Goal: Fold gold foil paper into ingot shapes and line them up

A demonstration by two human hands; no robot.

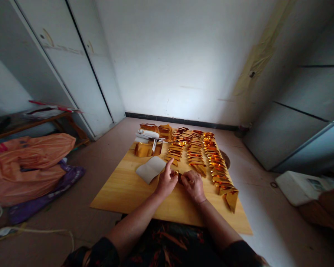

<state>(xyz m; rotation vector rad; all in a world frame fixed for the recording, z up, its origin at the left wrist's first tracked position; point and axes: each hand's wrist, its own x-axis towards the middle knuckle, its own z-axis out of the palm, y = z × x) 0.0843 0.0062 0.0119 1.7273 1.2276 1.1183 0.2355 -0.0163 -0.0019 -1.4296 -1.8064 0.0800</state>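
Observation:
Between my two hands, low over the wooden table, is a small piece of gold foil paper, mostly hidden by the fingers. My left hand pinches its left side, with the index finger raised. On the other side, my right hand has its fingers closed on the same piece. A pale paper sheet lies just left of my left hand. Beyond the hands run rows of folded gold paper pieces, overlapping one another. The longest row stretches along the right side of the table.
Stacks of gold sheets and white papers lie at the table's far left. Orange and purple bags are on the floor at left, near a cable. A white box stands on the right.

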